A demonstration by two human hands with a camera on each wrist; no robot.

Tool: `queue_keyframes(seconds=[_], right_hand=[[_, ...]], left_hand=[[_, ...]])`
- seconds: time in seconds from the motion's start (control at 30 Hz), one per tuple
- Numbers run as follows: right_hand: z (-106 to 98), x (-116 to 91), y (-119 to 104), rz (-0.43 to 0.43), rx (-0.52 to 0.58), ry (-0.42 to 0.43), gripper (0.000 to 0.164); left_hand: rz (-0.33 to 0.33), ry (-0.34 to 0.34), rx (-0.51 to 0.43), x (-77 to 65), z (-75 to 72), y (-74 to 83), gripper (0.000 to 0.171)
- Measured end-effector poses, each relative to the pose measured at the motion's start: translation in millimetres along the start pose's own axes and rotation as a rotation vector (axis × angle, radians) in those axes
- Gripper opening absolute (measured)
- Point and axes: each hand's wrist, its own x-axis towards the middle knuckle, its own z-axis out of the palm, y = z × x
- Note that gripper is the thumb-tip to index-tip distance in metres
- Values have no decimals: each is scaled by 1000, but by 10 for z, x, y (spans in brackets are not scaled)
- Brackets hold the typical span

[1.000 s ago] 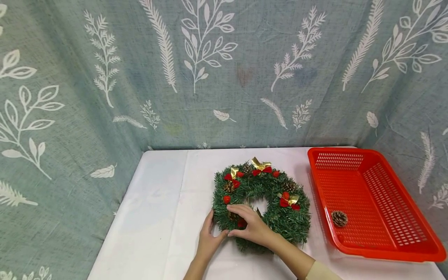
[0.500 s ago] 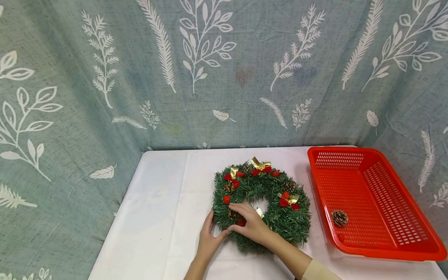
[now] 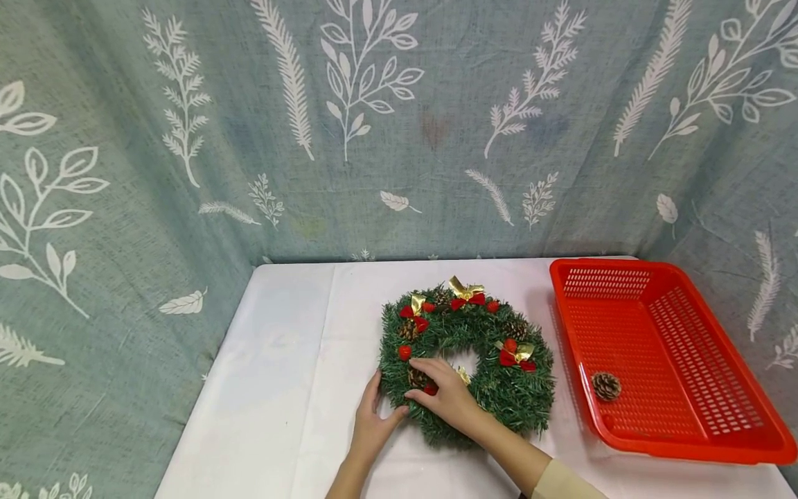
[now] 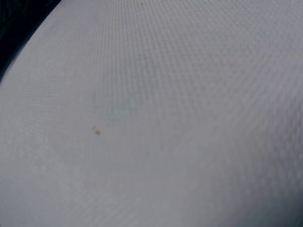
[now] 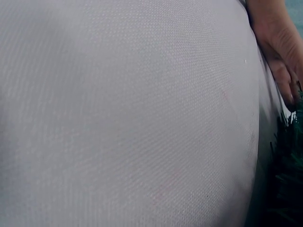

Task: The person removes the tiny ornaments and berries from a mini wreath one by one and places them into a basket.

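A green wreath [image 3: 514, 405] with red berries, pine cones and red-and-gold bows lies on the white table in the head view. At its lower left edge my left hand [image 3: 370, 431] grips the rim between thumb and spread fingers. My right hand [image 3: 451, 396] reaches over the lower left part, thumb and forefinger curled round a pine cone [image 3: 415, 378]. Something red [image 3: 430, 389] shows inside that curl, and a bit of gold ribbon [image 3: 463, 375] sticks out beyond the knuckles. The other right fingers are hidden. In the right wrist view, a hand [image 5: 279, 42] meets dark green needles.
A red plastic basket [image 3: 726, 454] stands right of the wreath, with one loose pine cone [image 3: 606, 386] and a small red piece in it. White cloth [image 4: 151, 142] fills the left wrist view. A leaf-patterned curtain [image 3: 399, 208] hangs behind and at both sides.
My right thumb has moved up and nearer the forefinger, narrowing the curl round the pine cone. The gold ribbon shows more beyond the hand. My left hand stays put.
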Motion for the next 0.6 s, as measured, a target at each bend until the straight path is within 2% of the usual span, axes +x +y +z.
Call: queue_keyframes(seconds=[0.1,0.33,0.6], right_hand=[[13,3,9,-2,-23,16,52],[20,-4,22,-11,21,49,46],[-5,-5,29,-46,115,69,44]], left_hand=[[12,7,-5,10,15,-44,88],[10,21,-9,58,80,-352,90],[39,15,-13,63,71,-406,91]])
